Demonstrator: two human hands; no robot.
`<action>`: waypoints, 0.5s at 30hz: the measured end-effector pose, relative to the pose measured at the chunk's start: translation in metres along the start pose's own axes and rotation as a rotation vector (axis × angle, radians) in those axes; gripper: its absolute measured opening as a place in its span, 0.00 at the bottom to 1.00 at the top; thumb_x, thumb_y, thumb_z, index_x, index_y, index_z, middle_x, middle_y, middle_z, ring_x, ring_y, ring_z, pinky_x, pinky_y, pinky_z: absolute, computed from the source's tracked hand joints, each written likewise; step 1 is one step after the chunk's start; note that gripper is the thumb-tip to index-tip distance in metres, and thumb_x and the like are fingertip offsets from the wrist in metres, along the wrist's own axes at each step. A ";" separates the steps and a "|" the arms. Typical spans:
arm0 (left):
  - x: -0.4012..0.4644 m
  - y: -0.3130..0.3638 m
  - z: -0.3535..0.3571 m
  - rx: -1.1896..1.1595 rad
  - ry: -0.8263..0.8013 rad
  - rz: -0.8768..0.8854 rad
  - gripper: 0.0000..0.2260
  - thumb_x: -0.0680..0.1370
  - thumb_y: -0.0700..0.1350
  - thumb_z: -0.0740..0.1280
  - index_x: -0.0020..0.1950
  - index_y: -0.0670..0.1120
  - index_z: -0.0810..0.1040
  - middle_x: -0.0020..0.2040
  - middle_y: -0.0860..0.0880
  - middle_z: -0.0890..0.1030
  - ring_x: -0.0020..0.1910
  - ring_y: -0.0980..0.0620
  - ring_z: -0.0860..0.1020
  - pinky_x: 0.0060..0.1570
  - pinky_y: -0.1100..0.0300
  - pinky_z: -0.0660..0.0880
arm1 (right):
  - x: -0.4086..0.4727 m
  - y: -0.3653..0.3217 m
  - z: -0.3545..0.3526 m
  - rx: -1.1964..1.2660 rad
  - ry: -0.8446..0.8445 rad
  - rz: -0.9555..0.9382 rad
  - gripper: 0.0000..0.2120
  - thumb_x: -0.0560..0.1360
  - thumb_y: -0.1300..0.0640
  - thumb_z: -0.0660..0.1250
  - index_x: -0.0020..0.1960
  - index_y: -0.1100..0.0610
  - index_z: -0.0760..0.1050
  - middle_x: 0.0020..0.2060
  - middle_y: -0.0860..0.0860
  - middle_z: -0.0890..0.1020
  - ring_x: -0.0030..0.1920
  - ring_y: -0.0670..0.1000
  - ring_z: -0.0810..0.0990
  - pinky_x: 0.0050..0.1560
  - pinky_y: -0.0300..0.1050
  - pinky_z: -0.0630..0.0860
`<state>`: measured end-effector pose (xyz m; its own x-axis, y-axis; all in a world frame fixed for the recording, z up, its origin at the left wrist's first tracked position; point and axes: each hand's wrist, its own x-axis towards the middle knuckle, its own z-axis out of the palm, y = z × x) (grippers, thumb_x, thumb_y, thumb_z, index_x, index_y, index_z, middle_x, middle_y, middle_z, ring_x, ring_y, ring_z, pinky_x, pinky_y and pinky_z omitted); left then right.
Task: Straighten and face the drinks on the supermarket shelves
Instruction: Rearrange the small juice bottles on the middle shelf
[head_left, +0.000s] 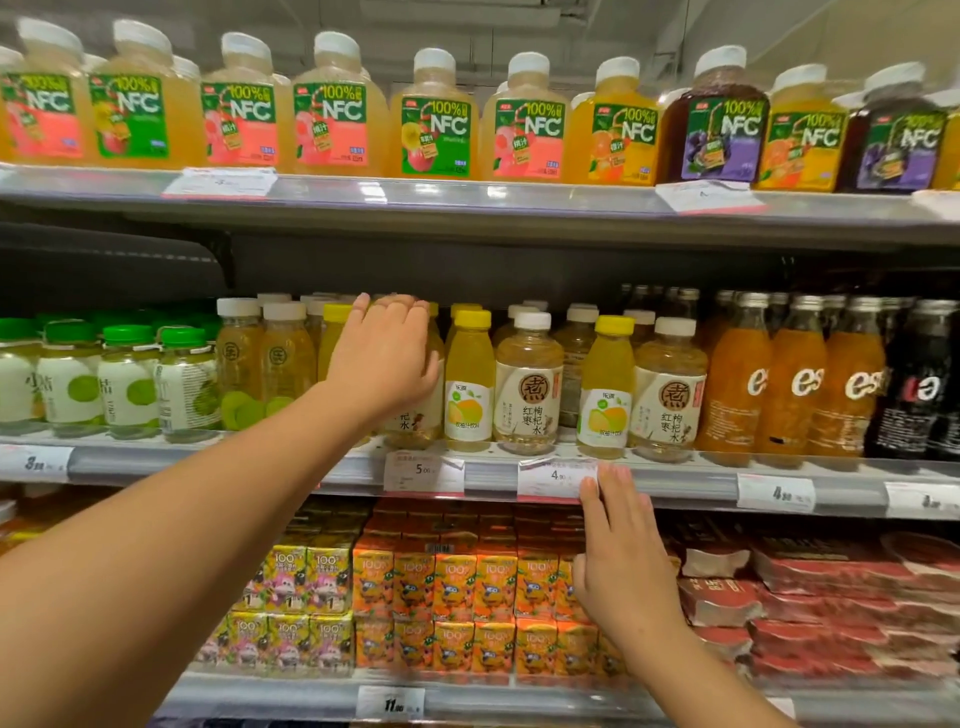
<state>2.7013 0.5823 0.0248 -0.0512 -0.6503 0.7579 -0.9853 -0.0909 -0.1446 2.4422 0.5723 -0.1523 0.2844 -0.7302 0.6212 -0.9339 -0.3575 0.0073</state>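
On the middle shelf stand small drink bottles: a white-capped jujube water bottle (529, 384), yellow-capped pomelo juice bottles (468, 382) and another pair further right (607, 389). My left hand (387, 353) reaches up over a bottle at the row's left part, its fingers draped over the cap and shoulder; that bottle is mostly hidden, only its lower label (410, 421) showing. My right hand (621, 551) is lower, fingers straight and together, its fingertips touching the shelf edge rail beside the price tag (556, 478).
Green-capped lime drinks (130, 382) stand at the left, orange soda glass bottles (795, 379) and dark ones at the right. Large NFC juice bottles (436, 124) fill the top shelf. Juice carton packs (457, 587) and red packs (831, 597) sit below.
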 end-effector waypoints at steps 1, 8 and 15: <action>-0.001 0.003 -0.001 -0.014 0.030 0.005 0.22 0.78 0.53 0.62 0.68 0.43 0.69 0.66 0.43 0.73 0.66 0.44 0.71 0.69 0.47 0.64 | -0.001 0.000 -0.001 0.006 -0.004 0.000 0.36 0.64 0.62 0.73 0.71 0.65 0.69 0.73 0.63 0.65 0.75 0.62 0.60 0.72 0.60 0.60; -0.002 0.012 -0.016 -0.277 0.009 -0.109 0.10 0.80 0.48 0.62 0.57 0.45 0.66 0.58 0.42 0.72 0.46 0.45 0.76 0.44 0.49 0.79 | 0.043 0.020 -0.062 0.321 0.047 -0.026 0.18 0.74 0.56 0.63 0.64 0.56 0.75 0.64 0.51 0.73 0.65 0.51 0.70 0.64 0.49 0.69; 0.004 0.010 -0.017 -0.241 0.007 -0.169 0.13 0.79 0.48 0.65 0.59 0.48 0.66 0.57 0.44 0.71 0.41 0.47 0.75 0.33 0.56 0.74 | 0.167 0.037 -0.145 0.394 0.162 0.058 0.23 0.77 0.52 0.65 0.72 0.53 0.68 0.66 0.54 0.74 0.64 0.54 0.75 0.58 0.45 0.73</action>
<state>2.6884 0.5916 0.0374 0.1164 -0.6361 0.7628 -0.9902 -0.0147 0.1388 2.4235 0.5218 0.0652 0.1669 -0.6660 0.7270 -0.7844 -0.5365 -0.3114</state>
